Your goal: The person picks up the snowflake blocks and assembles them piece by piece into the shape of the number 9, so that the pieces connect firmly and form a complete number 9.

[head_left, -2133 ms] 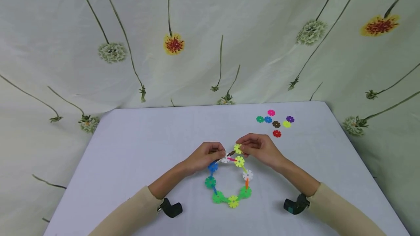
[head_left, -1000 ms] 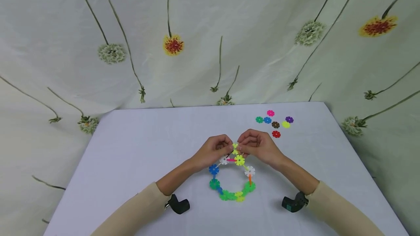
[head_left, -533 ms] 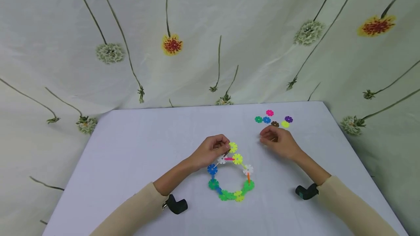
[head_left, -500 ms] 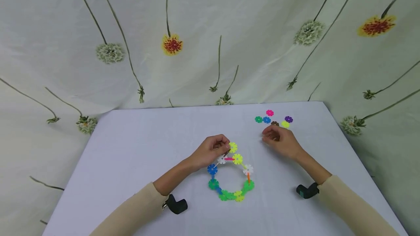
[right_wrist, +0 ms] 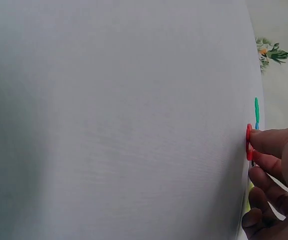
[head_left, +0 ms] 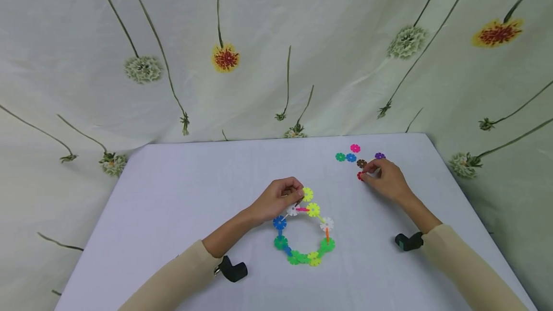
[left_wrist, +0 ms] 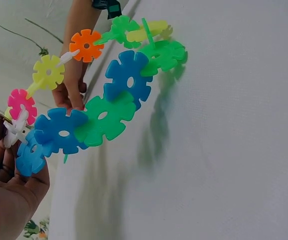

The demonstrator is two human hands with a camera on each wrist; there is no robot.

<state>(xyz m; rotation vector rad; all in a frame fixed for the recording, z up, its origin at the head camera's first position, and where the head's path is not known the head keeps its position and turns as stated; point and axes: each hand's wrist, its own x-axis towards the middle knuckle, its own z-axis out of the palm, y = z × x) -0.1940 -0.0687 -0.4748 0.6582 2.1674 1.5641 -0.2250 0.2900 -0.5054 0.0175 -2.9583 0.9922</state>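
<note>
In the head view my left hand (head_left: 282, 196) pinches the top of a ring of interlocking plastic flower discs (head_left: 280, 243), near a white disc (head_left: 293, 209) and a brown one. A yellow disc (head_left: 307, 194) juts up beside those fingertips. The left wrist view has the ring hanging at an angle from the left hand (left_wrist: 14, 190), with blue discs (left_wrist: 129, 77), green and orange ones along it. Farther right, my right hand (head_left: 386, 180) pinches a red flower disc (head_left: 360, 175) between thumb and forefinger; the right wrist view has this red disc (right_wrist: 249, 142) edge-on.
Loose discs lie at the back right of the white table (head_left: 194, 181): pink (head_left: 355, 148), green (head_left: 340, 157), blue (head_left: 351, 158), brown (head_left: 361, 163) and purple (head_left: 379, 156). A flower-printed cloth (head_left: 259, 95) hangs behind. Black cameras sit at both wrists.
My right hand has left the yellow disc at the ring's top, moved right to the loose discs and taken hold of the red one. My left hand keeps holding the ring.
</note>
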